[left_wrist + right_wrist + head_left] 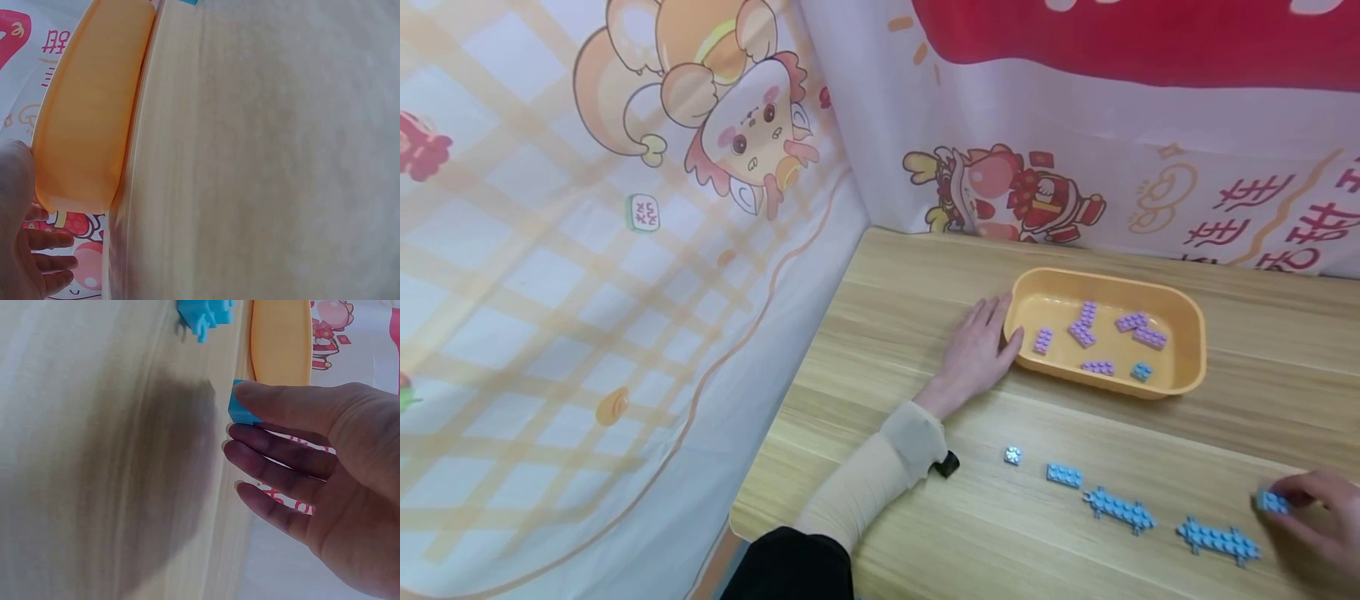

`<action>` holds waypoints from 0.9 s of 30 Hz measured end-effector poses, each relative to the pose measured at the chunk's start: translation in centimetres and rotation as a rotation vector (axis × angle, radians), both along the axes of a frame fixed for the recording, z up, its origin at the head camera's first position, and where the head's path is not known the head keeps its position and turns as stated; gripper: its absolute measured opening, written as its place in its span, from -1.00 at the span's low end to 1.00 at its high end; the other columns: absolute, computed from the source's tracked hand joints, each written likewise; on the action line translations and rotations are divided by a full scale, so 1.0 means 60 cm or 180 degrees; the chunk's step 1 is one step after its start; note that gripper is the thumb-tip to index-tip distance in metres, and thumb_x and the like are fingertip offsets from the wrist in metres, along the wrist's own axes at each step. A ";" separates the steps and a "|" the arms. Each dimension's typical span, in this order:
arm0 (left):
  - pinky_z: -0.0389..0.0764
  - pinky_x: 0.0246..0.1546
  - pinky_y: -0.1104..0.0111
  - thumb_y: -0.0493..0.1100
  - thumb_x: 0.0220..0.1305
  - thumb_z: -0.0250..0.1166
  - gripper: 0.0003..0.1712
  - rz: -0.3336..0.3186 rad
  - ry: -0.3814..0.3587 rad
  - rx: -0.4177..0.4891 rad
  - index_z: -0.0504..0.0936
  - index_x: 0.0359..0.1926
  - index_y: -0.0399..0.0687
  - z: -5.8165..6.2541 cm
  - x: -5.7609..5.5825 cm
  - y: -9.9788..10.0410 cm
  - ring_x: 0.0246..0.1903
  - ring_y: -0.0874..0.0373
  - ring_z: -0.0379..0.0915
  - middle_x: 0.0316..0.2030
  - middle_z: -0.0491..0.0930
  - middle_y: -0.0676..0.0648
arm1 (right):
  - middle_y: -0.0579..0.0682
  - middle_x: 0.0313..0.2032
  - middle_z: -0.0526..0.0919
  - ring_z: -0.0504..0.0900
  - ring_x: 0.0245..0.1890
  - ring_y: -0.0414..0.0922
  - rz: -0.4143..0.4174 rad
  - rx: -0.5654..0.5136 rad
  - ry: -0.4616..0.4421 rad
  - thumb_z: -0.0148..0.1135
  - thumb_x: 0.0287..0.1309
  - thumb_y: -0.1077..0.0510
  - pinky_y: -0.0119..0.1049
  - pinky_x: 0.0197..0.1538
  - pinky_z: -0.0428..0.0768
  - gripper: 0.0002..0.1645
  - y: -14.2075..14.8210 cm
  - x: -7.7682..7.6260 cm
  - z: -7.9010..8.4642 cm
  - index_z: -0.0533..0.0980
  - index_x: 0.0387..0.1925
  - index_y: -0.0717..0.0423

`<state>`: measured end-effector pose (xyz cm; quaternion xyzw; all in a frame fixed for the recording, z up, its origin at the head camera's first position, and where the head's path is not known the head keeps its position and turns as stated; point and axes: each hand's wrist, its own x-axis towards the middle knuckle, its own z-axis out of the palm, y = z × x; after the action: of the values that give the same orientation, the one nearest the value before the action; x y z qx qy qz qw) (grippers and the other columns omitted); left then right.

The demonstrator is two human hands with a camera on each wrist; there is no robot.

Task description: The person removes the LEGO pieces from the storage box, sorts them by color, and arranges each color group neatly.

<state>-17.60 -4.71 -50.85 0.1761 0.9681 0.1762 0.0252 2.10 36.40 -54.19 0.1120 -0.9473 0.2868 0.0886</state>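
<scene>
My right hand (1324,512) pinches a small blue toy brick (1273,502) between thumb and forefinger at the right of the table. In the right wrist view the blue brick (242,407) shows under the thumb, and the other fingers are spread apart. My left hand (977,354) rests against the left end of an orange tray (1191,367), with the thumb at its near corner. From the left wrist, the outer fingers (53,262) look relaxed beside the tray. Left of the right hand lies a long blue piece with side pegs (1217,540).
Inside the tray lie several purple bricks (1098,367) and one blue brick (1141,371). Along the table (850,350) lie another pegged blue piece (1118,510), a blue brick (1064,475) and a small square brick (1012,455). Printed cloth (880,167) hangs behind.
</scene>
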 end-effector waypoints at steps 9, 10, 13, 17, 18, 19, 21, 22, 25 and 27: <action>0.12 0.81 0.12 0.24 0.75 -0.06 -0.17 -0.0018 0.0049 0.0016 -0.01 0.80 0.05 -0.001 -0.001 0.000 0.75 -0.06 0.09 0.73 0.20 -0.16 | 0.12 -0.42 0.72 0.26 -0.35 -0.78 -0.0191 0.0169 -0.0417 0.64 -0.34 0.62 -0.79 -0.38 0.30 -0.57 -0.019 0.014 -0.003 0.63 -0.36 0.41; 0.12 0.81 0.13 0.24 0.75 -0.07 -0.17 -0.0017 0.0046 0.0012 -0.01 0.80 0.06 -0.001 -0.001 0.000 0.75 -0.06 0.09 0.73 0.20 -0.16 | 0.12 -0.42 0.72 0.26 -0.35 -0.78 -0.0184 0.0169 -0.0394 0.65 -0.36 0.62 -0.80 -0.38 0.30 -0.57 -0.020 0.015 -0.003 0.63 -0.36 0.41; 0.10 0.81 0.14 0.24 0.75 -0.07 -0.17 -0.0005 0.0022 0.0006 -0.03 0.81 0.07 0.000 0.000 0.000 0.75 -0.05 0.08 0.74 0.19 -0.14 | 0.11 -0.41 0.72 0.26 -0.35 -0.78 -0.0176 0.0212 -0.0428 0.67 -0.37 0.61 -0.74 -0.40 0.35 -0.55 -0.022 0.017 0.000 0.64 -0.35 0.40; 0.09 0.82 0.14 0.25 0.75 -0.07 -0.16 0.0003 0.0007 0.0004 -0.03 0.81 0.08 0.001 0.001 0.000 0.75 -0.04 0.07 0.74 0.18 -0.13 | 0.11 -0.39 0.72 0.25 -0.34 -0.79 -0.0170 0.0279 -0.0503 0.70 -0.36 0.59 -0.68 -0.43 0.41 -0.55 -0.025 0.019 0.005 0.65 -0.35 0.40; 0.09 0.82 0.15 0.26 0.75 -0.07 -0.16 0.0005 0.0004 0.0002 -0.04 0.81 0.09 0.001 0.001 0.000 0.75 -0.04 0.07 0.74 0.18 -0.12 | 0.10 -0.38 0.72 0.24 -0.34 -0.79 -0.0170 0.0296 -0.0511 0.70 -0.36 0.58 -0.67 -0.43 0.41 -0.56 -0.025 0.020 0.006 0.65 -0.35 0.40; 0.10 0.82 0.14 0.26 0.75 -0.08 -0.16 0.0006 0.0003 0.0000 -0.04 0.81 0.09 0.002 0.001 0.000 0.75 -0.04 0.07 0.74 0.18 -0.12 | 0.10 -0.38 0.72 0.24 -0.33 -0.79 -0.0172 0.0306 -0.0516 0.70 -0.36 0.58 -0.66 -0.43 0.43 -0.55 -0.026 0.020 0.006 0.65 -0.35 0.40; 0.10 0.82 0.14 0.27 0.75 -0.11 -0.17 0.0008 -0.0002 -0.0005 -0.03 0.81 0.09 0.003 0.001 0.000 0.76 -0.04 0.07 0.74 0.18 -0.13 | 0.10 -0.37 0.72 0.23 -0.33 -0.79 -0.0178 0.0326 -0.0523 0.70 -0.37 0.58 -0.63 -0.44 0.45 -0.55 -0.027 0.022 0.006 0.66 -0.35 0.40; 0.10 0.82 0.14 0.28 0.75 -0.12 -0.17 0.0010 -0.0009 -0.0009 -0.04 0.81 0.09 0.003 0.001 0.000 0.76 -0.04 0.06 0.75 0.18 -0.12 | 0.09 -0.37 0.72 0.23 -0.33 -0.79 -0.0178 0.0335 -0.0519 0.71 -0.38 0.58 -0.61 -0.45 0.47 -0.55 -0.026 0.023 0.005 0.66 -0.35 0.40; 0.10 0.82 0.15 0.29 0.76 -0.15 -0.17 0.0016 -0.0029 -0.0024 -0.04 0.81 0.09 0.004 0.001 0.000 0.76 -0.04 0.06 0.75 0.17 -0.12 | 0.08 -0.36 0.71 0.22 -0.33 -0.80 -0.0179 0.0368 -0.0560 0.71 -0.38 0.58 -0.57 -0.46 0.51 -0.55 -0.025 0.025 0.002 0.66 -0.35 0.39; 0.09 0.82 0.15 0.29 0.76 -0.16 -0.17 0.0017 -0.0034 -0.0031 -0.04 0.81 0.09 0.003 0.000 0.000 0.76 -0.04 0.05 0.75 0.17 -0.12 | 0.07 -0.35 0.70 0.22 -0.33 -0.79 -0.0167 0.0393 -0.0576 0.72 -0.38 0.57 -0.56 -0.46 0.52 -0.55 -0.023 0.027 0.000 0.67 -0.36 0.37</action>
<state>-17.58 -4.72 -50.65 0.1725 0.9693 0.1725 0.0307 3.69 35.00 -54.19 0.0660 -0.9699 0.2344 0.0031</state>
